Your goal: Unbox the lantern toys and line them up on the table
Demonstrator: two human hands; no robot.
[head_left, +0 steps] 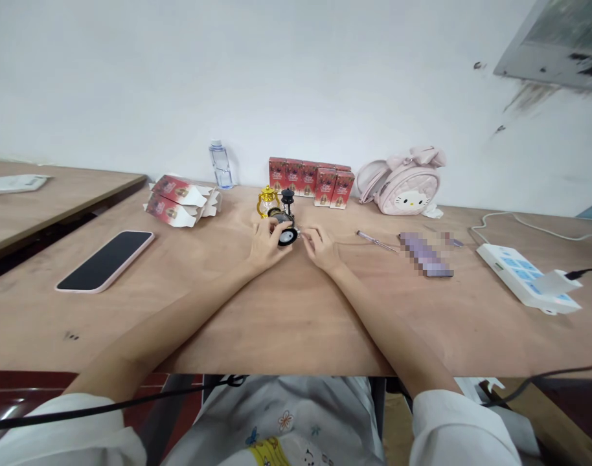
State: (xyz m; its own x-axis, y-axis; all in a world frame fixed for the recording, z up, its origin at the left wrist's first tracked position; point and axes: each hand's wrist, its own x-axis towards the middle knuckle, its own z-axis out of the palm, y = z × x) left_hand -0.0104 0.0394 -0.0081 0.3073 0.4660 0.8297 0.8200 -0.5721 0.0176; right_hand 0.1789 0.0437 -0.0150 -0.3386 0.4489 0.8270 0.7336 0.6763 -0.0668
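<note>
My left hand [265, 244] is closed around a small black lantern [288, 237], tilted so that its round base with a pale disc faces me. Close by on the right, my right hand [321, 248] has its thumb and fingertips drawn together at the edge of the base. Whatever those fingertips pinch is too small to make out. Just behind the held lantern rises a black lantern top [287, 194]; I cannot tell whether it belongs to a second one. A gold lantern [267, 202] with a clear globe stands upright behind my left hand.
Several red boxes [302, 178] line the wall, left of a pink bag [405, 188]. Unfolded cartons [177, 200] and a bottle [221, 165] are at the back left, with a phone [106, 262] nearer. A screwdriver [374, 240], a blurred purple object [426, 254] and a power strip [524, 275] lie right.
</note>
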